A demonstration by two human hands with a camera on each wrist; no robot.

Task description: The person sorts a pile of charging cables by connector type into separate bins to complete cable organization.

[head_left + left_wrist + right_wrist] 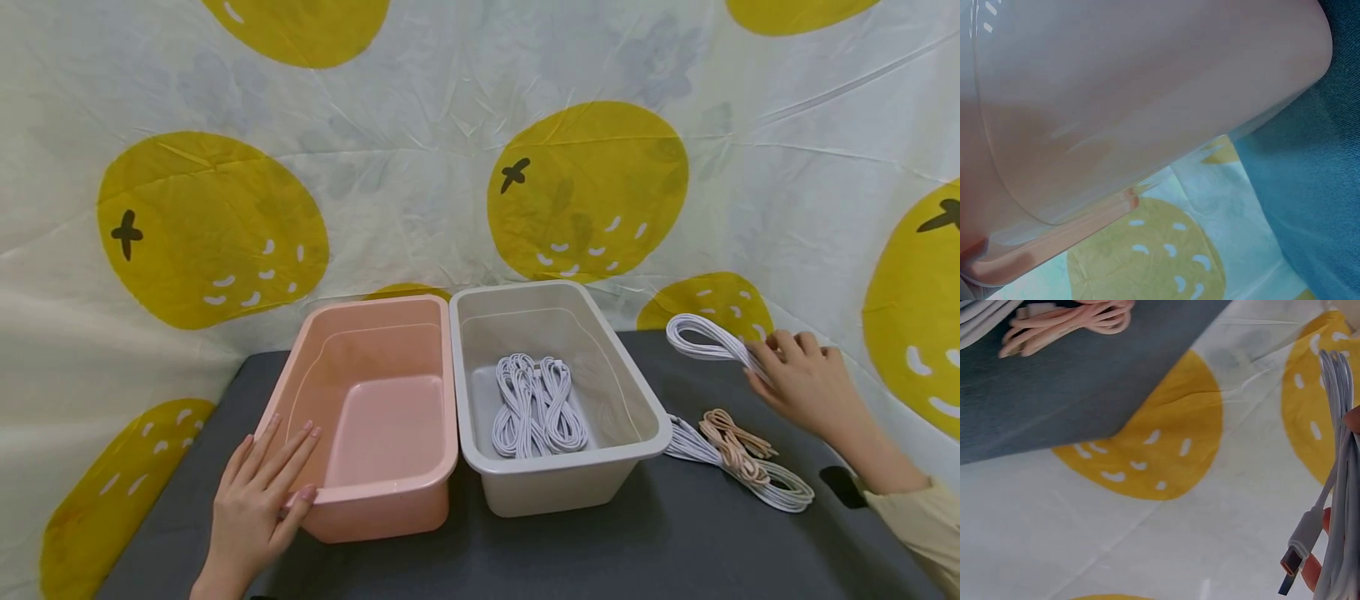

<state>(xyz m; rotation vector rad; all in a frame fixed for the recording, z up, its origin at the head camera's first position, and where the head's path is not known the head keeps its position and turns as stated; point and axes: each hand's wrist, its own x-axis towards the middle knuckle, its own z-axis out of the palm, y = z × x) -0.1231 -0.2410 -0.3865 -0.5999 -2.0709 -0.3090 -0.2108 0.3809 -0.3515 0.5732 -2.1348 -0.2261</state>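
My right hand (806, 383) grips a coiled white USB cable (705, 337) above the right end of the table. In the right wrist view a USB plug (1302, 540) hangs from that coil, beside the fingertips. My left hand (258, 492) lies with extended fingers over the near left rim of the pink bin (393, 433), whose inside is bare. The beige bin (622, 400) beside it holds several coiled white cables (532, 408) on its floor. The left wrist view is filled mostly by the pink bin's wall (1147, 94); the left fingers are hardly seen there.
Right of the beige bin lie more white cables (783, 492) with a peach cable bundle (738, 450) on top. A small black object (842, 486) is by the right forearm. Behind the dark table (555, 550) hangs a white cloth (405, 208) with yellow fruit prints.
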